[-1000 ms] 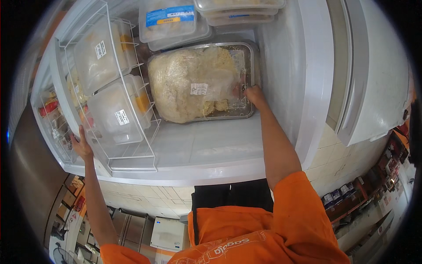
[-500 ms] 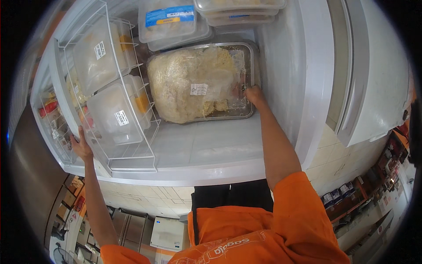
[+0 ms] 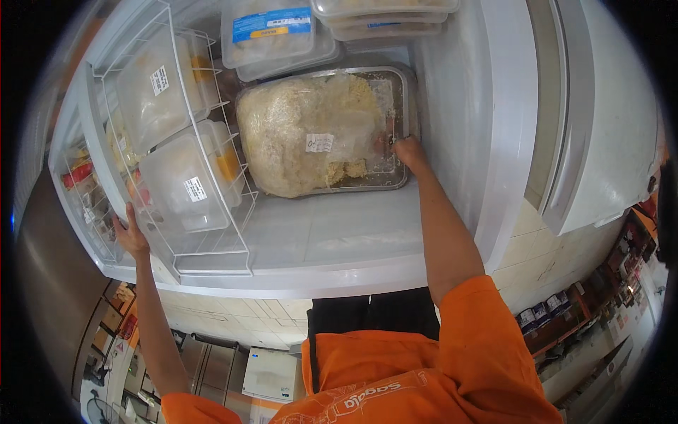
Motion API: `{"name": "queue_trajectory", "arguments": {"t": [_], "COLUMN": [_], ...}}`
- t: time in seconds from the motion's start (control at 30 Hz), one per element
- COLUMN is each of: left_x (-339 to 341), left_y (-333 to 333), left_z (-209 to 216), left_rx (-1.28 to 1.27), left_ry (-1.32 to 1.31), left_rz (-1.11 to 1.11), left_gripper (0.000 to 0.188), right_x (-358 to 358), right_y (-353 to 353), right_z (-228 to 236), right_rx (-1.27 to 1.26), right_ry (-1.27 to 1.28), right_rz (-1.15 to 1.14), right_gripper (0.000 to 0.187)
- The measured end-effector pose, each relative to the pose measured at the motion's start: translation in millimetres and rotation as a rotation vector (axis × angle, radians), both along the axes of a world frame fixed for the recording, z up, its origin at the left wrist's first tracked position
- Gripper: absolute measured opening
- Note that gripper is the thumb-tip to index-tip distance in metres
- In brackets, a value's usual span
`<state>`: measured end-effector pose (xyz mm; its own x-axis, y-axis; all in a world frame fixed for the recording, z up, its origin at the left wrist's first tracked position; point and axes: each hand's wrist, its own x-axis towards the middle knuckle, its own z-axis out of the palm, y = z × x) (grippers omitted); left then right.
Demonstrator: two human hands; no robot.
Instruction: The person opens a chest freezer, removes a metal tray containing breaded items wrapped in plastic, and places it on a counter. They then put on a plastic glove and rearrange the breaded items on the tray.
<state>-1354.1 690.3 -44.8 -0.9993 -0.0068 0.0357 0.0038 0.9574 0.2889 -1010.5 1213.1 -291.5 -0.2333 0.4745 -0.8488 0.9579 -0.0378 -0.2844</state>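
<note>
My right hand [image 3: 409,153] is closed on the right rim of a metal tray [image 3: 401,92] lying in a white chest freezer. Most of that tray is covered by a large plastic-wrapped mass of pale yellowish, crumbly food [image 3: 282,134] bearing a white label [image 3: 320,143]. Loose crumbs and bare metal show at the tray's right end. My left hand [image 3: 132,234] rests, fingers apart, against the freezer's pale divider bar [image 3: 152,251] at the left. Beside it hangs a white wire basket [image 3: 212,253] holding lidded plastic tubs [image 3: 185,177].
Behind the tray stand stacked clear tubs [image 3: 272,42], one with a blue label, and more tubs [image 3: 385,21] to their right. Bagged goods [image 3: 81,173] fill the section left of the divider. The freezer's front edge [image 3: 339,286] runs before my body. Another white appliance [image 3: 600,120] stands at right.
</note>
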Motion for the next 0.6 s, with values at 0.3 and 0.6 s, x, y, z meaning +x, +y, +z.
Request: {"name": "queue_trajectory", "arguments": {"t": [0.3, 0.6], "left_x": [-6.3, -4.3], "left_y": [-14.5, -12.3], "left_z": [-0.7, -0.5], "left_rx": [0.141, 0.054], "left_ry": [-0.083, -0.070], "left_rz": [-0.021, 0.024], "left_gripper": [0.089, 0.088], "right_x": [-2.5, -8.4], "right_y": [-0.2, -0.6], "right_z": [0.2, 10.2], "right_rx": [0.009, 0.008], "right_ry": [-0.030, -0.046], "right_rz": [0.060, 0.209], "right_gripper": [0.036, 0.041]}}
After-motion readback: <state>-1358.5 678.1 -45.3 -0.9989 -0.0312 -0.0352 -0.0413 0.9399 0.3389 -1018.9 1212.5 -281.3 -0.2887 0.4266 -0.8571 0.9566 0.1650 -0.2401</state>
